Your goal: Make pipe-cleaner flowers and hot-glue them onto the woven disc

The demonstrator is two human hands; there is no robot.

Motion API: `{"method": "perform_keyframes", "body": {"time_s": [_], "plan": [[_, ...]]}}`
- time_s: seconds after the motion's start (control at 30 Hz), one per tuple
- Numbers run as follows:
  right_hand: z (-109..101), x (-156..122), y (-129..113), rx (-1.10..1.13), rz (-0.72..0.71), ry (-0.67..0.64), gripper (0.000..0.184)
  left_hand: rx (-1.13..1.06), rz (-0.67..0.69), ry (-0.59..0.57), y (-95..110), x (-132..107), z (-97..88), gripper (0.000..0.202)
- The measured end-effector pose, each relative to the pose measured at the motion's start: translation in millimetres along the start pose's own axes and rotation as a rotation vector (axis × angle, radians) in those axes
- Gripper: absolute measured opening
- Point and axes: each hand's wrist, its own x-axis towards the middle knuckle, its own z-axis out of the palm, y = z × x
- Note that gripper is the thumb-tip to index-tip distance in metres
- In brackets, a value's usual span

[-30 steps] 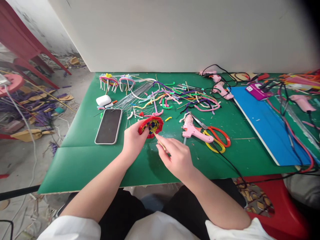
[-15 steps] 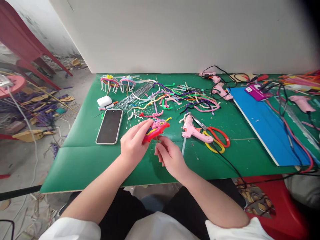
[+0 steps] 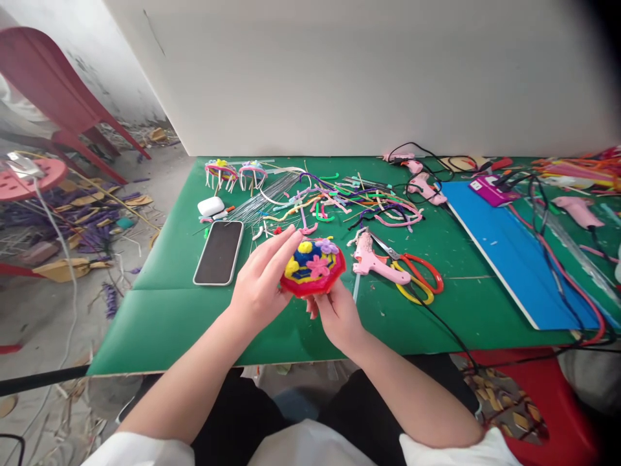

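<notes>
Above the front of the table I hold a small pipe-cleaner umbrella (image 3: 314, 266), its domed top facing me. It has a red rim, blue and yellow rings, and pink, purple and yellow flowers. My left hand (image 3: 262, 275) grips its left edge, fingers lying along the rim. Underneath, my right hand (image 3: 337, 314) is closed around the stick, which the top now hides. Right of my hands lie a pink glue gun (image 3: 373, 262) and scissors (image 3: 414, 275) with red and yellow handles. A phone (image 3: 219, 252) rests to the left.
Two similar umbrellas (image 3: 236, 173) stand at the back left, near a white case (image 3: 210, 206). Thin wires and cut pipe cleaners (image 3: 334, 197) litter the table's back middle. A blue board (image 3: 514, 259), cables, a purple box (image 3: 493, 189) and more glue guns (image 3: 425, 188) occupy the right.
The umbrella has tilted from nearly edge-on to showing its flowered top towards me. Both hands keep their hold. The view has shifted slightly.
</notes>
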Motion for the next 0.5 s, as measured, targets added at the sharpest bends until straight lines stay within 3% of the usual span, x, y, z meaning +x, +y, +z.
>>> {"method": "perform_keyframes", "body": {"time_s": [0.3, 0.37, 0.5], "plan": [[-8.4, 5.4, -1.8, -0.108, -0.044, 0.076, 0.029, -0.4, -0.38, -0.299, -13.4, -13.9, -10.8, 0.085], [-9.2, 6.2, -0.7, -0.111, -0.051, 0.091, 0.03, -0.437, -0.416, -0.282, -15.2, -12.6, -15.3, 0.082], [-10.1, 6.7, 2.2, -0.156, -0.089, 0.12, 0.027, -0.491, -0.461, -0.131, -14.0, -8.7, -21.6, 0.067]]}}
